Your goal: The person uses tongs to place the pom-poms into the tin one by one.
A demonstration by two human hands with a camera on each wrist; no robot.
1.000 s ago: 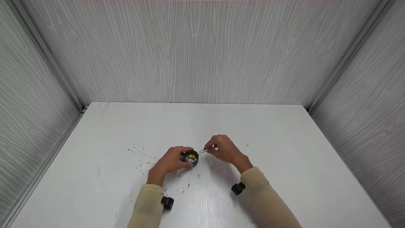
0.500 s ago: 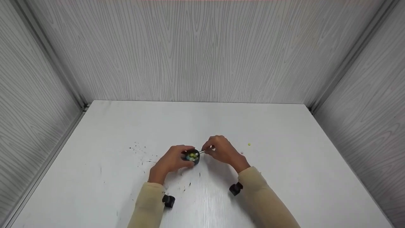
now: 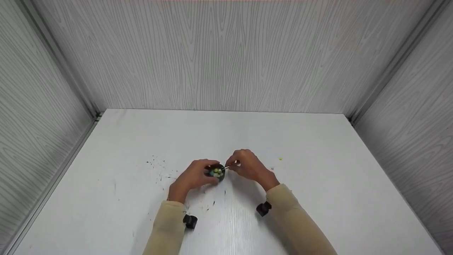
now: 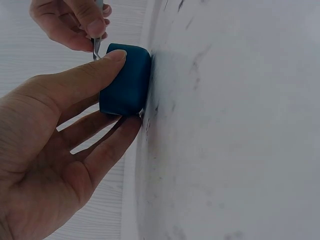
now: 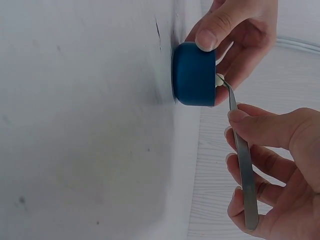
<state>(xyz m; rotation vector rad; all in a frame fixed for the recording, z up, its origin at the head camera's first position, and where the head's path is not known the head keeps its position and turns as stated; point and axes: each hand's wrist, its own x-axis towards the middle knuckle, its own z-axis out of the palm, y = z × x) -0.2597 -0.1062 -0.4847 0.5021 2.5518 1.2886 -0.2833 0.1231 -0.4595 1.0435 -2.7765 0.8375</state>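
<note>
A person's left hand (image 3: 194,176) grips a small round blue cup (image 3: 216,173) standing on a white table (image 3: 318,198), thumb and fingers curled round its wall, while the right hand (image 3: 247,165) pinches slim metal tweezers (image 3: 230,166) whose tips reach the cup's mouth.

Only the head view looks into the cup, where yellow, white and pale green beads (image 3: 217,172) are heaped; both wrist views see it side-on and show nothing of the filling. The right wrist view alone shows the tweezers (image 5: 242,160) at full length, a flat, dull steel strip held between thumb and fingers (image 5: 250,125), its bent tips at the rim of the cup (image 5: 194,74), closed on a pale bead (image 5: 220,79). The left wrist view shows the thumb (image 4: 80,82) laid along the smooth matte wall of the cup (image 4: 125,80), with the fingers underneath.

In the head view the tweezer tips are too small to make out. A tiny yellow bead (image 3: 280,159) lies on the table well right of the hands, with a fainter pink one (image 3: 272,168) nearer. Dark specks (image 3: 159,168) are scattered left of the cup. The walls (image 3: 226,53) have a grey wood-grain finish. Cream sleeves (image 3: 166,226) cover both forearms.
</note>
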